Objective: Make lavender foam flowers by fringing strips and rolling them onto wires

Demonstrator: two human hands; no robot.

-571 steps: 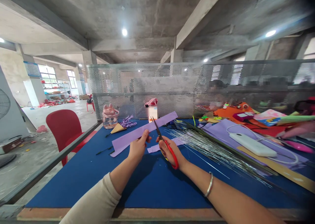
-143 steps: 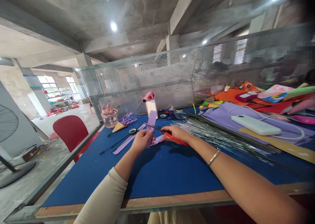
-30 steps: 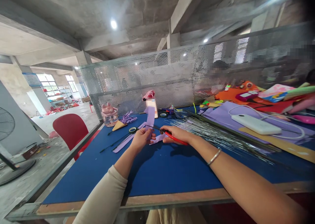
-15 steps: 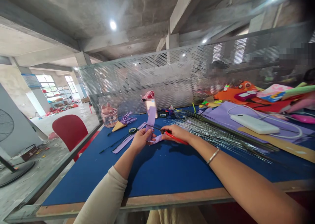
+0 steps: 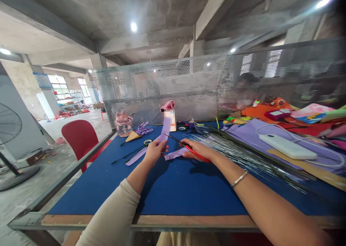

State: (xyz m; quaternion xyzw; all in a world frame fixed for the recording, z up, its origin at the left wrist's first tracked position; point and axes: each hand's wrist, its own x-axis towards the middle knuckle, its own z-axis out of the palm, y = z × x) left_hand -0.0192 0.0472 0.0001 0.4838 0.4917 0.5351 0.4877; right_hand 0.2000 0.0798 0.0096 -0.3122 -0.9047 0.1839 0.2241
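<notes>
My left hand [image 5: 155,152] pinches the lower end of a purple strip [image 5: 165,128], which stands upright above the fingers. My right hand [image 5: 198,150] grips red-handled scissors [image 5: 196,153], their blades pointing left toward that strip. A second purple piece [image 5: 175,154] reaches left from under the right hand's fingers, apart from the left hand. How the right fingers hold this piece is partly hidden. Beside the left hand, another purple strip [image 5: 136,157] lies on the blue table [image 5: 189,199], near a roll of tape [image 5: 147,142].
A bundle of silvery wires [image 5: 235,150] lies right of my hands, with purple sheets [image 5: 250,132] and a white power bank [image 5: 288,146] beyond. At the back stand a phone [image 5: 172,121] and a pink jar [image 5: 124,125]. A perforated metal screen [image 5: 151,87] borders the table.
The purple piece by my right hand has come away from my left hand, leaving a gap. My right hand has shifted slightly right with the scissors. The whole view has swung a little left.
</notes>
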